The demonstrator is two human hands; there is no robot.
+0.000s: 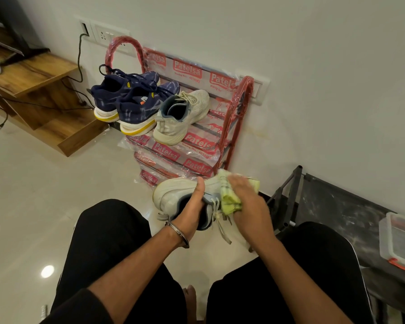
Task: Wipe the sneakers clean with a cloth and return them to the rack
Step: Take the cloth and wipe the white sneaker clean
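This is a room in a home — a living room or entry corner, by the look of it. A glossy pale tile floor [33, 206] meets a plain white wall [313, 66] fitted with a switch and socket plate [105, 35], a black cable [80, 59] hanging from it. On the left stands a low wooden TV unit [33, 90] with the dark foot of a screen [14, 26] on top. Against the wall is a small red shoe rack [234, 113], its tiers still in printed plastic wrap, carrying a pair of navy sneakers [126, 99] and one pale sneaker [180, 115] — household footwear. To the right, a dark shelf [337, 218] holds a clear plastic storage box [398, 242].
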